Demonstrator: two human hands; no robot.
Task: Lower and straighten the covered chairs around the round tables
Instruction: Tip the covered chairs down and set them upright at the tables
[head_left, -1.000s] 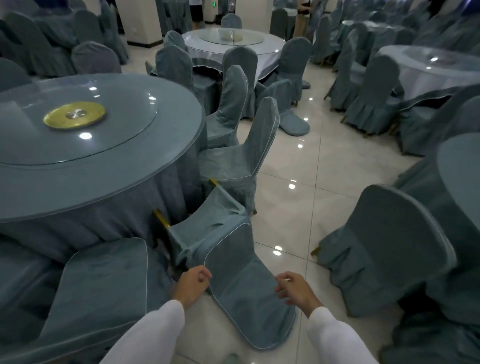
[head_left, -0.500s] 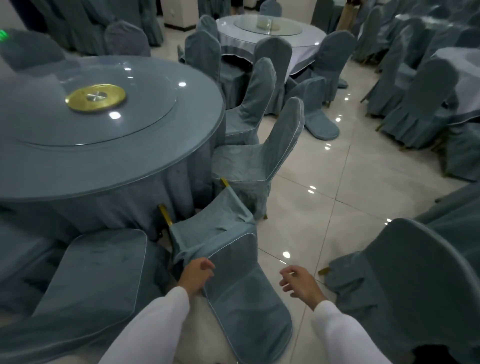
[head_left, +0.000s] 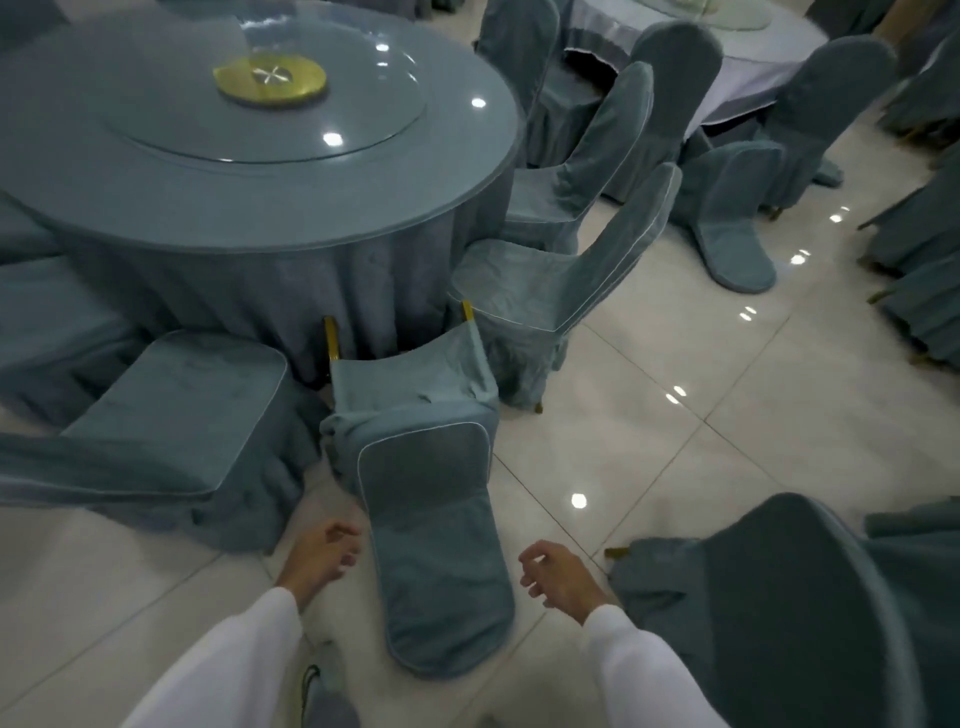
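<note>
A tipped chair (head_left: 431, 525) in a grey-blue cover lies on its back on the tiles, its backrest toward me and its gold legs against the round table (head_left: 260, 171). My left hand (head_left: 322, 558) hovers just left of the backrest with loosely curled fingers, holding nothing. My right hand (head_left: 558, 574) hangs a little right of the backrest, fingers relaxed, also apart from the cover. Another covered chair (head_left: 566, 280) stands upright at the table just beyond the tipped one.
A covered chair (head_left: 171, 415) sits at the left by the table, another chair back (head_left: 800, 613) rises at the lower right. A second tipped chair (head_left: 732, 228) lies by the far white table (head_left: 753, 67). Glossy tiled floor (head_left: 701, 415) spreads between the tables.
My left hand has let go of the backrest's left edge and drawn back. The view has tilted down and moved closer, and the right hand has dropped lower beside the backrest.
</note>
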